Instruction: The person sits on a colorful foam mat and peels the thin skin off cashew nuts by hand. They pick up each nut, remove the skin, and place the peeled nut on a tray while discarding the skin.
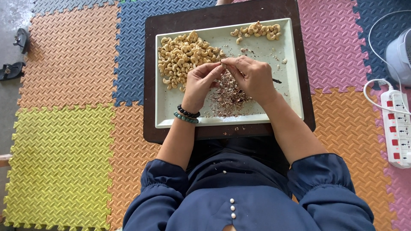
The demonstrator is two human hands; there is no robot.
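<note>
**Both hands pinch one cashew over the tray**

We see foam floor mats (pixel 64 141) in orange, yellow, blue and pink, with a dark board (pixel 150 77) laid on them. On the board sits a pale rectangular tray (pixel 291 85). A big cashew pile (pixel 184 57) fills the tray's far left corner; a smaller cashew pile (pixel 257 31) lies along its far edge, towards the right. A husk heap (pixel 229 100) sits mid-tray, towards the near edge. Our left hand (pixel 200 83), beaded bracelets (pixel 187 114) on the wrist, and right hand (pixel 252 77) meet fingertip to fingertip above the husks, nearly closed on a single cashew (pixel 221 64), mostly hidden. A white power strip (pixel 396 128) lies at the right.
</note>
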